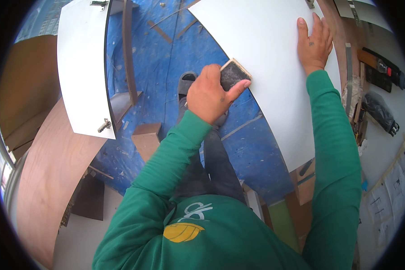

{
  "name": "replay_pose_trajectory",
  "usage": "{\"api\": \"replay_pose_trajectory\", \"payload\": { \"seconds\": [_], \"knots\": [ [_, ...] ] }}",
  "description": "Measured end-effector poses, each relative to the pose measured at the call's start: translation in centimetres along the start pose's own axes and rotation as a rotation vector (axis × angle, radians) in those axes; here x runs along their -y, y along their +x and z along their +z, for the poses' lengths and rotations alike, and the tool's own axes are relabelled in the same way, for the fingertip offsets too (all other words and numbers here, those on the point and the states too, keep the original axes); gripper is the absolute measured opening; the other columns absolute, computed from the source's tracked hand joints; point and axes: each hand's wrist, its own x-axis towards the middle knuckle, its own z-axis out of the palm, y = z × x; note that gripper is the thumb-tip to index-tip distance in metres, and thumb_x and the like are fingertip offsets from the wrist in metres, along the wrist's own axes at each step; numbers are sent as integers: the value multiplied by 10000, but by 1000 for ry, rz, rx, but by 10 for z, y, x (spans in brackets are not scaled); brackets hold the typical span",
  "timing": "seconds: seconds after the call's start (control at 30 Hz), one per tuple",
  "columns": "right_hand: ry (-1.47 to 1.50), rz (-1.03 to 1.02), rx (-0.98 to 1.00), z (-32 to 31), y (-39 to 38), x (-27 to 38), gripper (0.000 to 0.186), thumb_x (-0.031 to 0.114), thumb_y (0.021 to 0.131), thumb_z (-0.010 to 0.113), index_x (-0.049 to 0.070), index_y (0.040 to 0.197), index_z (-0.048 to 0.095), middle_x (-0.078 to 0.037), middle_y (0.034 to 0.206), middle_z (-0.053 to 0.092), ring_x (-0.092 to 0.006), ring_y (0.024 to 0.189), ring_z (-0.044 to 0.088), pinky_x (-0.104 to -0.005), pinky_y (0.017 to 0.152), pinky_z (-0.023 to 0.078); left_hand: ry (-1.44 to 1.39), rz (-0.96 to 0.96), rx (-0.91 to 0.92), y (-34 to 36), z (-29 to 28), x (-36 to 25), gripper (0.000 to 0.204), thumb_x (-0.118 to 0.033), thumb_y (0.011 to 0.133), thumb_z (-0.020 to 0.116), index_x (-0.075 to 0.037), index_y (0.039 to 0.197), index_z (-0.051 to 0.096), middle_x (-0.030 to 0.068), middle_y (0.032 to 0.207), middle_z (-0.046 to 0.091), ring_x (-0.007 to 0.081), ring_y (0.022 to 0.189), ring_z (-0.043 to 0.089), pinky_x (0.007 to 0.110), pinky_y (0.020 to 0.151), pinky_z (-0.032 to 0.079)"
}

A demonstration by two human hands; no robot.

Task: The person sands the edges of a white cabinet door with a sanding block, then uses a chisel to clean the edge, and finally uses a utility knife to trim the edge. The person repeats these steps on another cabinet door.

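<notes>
Block (pixel 235 75) is at the white panel's (pixel 274 81) left edge, contact unclear. My left hand's (pixel 210 95) fingers grip its sides; my right hand (pixel 315 49) lies open on the panel. Block probably light, stiff; hold by the sides. Panel likely rigid, slippery, chip-prone at edges; steady it flat. Block: dark, scuffed face, pale rim. Panel: plain.

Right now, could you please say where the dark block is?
In the head view, above centre, the dark block is in the left hand, at the left edge of the white panel under the right hand.
</notes>
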Motion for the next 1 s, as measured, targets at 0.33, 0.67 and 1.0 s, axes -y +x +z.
{"api": "replay_pose_trajectory", "payload": {
  "seconds": [0.33,0.67,1.0],
  "knots": [
    [-20,-40,-108,-5,-1,7,536,366,1013,628,47,1438,554,-283,1495,503,-465,1392,438,-563,1177,316,190,-111,64,32,-20,2,722,-743,808,742,-49,797,544,142,664,610,307,600,678,420,524,533],
    [-83,16,4,-9,-3,10,618,441,1046,564,16,1489,491,-297,1547,446,-472,1433,392,-560,1208,284,216,-154,-4,90,-47,15,751,-736,870,687,9,837,601,241,764,687,432,710,696,501,643,549],
    [-81,56,42,-9,1,15,634,458,1050,550,18,1501,479,-293,1574,417,-484,1446,371,-566,1216,268,145,-12,245,-9,-11,-23,719,-714,792,777,-35,843,546,186,710,650,382,625,684,464,570,551]
  ]
}}
